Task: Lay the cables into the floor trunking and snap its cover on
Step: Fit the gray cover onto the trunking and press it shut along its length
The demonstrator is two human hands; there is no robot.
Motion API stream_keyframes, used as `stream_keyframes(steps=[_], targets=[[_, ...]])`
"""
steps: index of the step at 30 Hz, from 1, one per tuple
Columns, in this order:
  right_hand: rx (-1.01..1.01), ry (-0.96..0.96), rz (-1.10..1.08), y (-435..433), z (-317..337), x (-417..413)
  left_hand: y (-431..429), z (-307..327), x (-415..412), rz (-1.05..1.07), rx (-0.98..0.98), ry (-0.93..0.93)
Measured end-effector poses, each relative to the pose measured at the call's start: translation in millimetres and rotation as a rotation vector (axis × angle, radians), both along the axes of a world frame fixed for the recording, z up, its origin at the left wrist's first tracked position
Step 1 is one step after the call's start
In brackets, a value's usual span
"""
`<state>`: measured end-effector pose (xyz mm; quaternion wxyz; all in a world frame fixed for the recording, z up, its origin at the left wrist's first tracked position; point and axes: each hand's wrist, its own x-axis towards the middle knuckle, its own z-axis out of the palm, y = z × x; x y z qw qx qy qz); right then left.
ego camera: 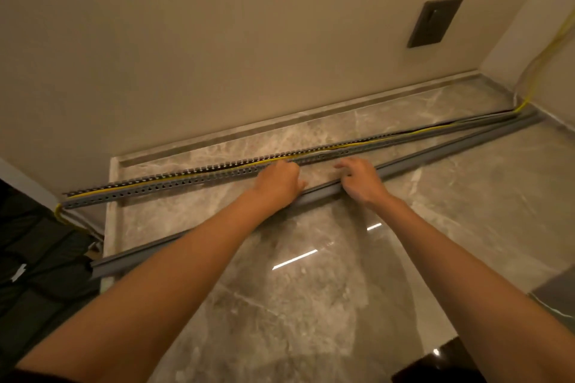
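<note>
A long grey slotted trunking [161,188] lies on the marble floor, running from the left towards the right corner. A yellow cable [217,168] and a dark cable lie along its channel. Its grey cover [435,156] rests loose on the floor, nearer to me and at a slight angle to the trunking. My left hand [278,180] has its fingers curled down onto the trunking's near wall where the yellow cable runs; the fingertips are hidden. My right hand [357,179] hovers beside it with fingers spread, its heel over the cover.
A beige wall with a dark wall plate [434,22] stands just behind the trunking. The yellow cable climbs the right wall [547,50]. Black padded fabric [37,242] lies at the left. A dark object [435,364] and a grey mat [553,292] sit at the lower right.
</note>
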<state>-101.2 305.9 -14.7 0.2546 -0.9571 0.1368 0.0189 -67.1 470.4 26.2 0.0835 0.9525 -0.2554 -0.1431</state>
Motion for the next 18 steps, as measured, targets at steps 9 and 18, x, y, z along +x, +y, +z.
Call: stream_keyframes(steps=[9, 18], targets=[[0.023, 0.002, 0.082, -36, -11, -37, -47, -34, -33, -0.250, 0.042, -0.122], [-0.323, 0.054, 0.002, -131, 1, -32, -86, -15, -17, -0.160, 0.188, -0.172]])
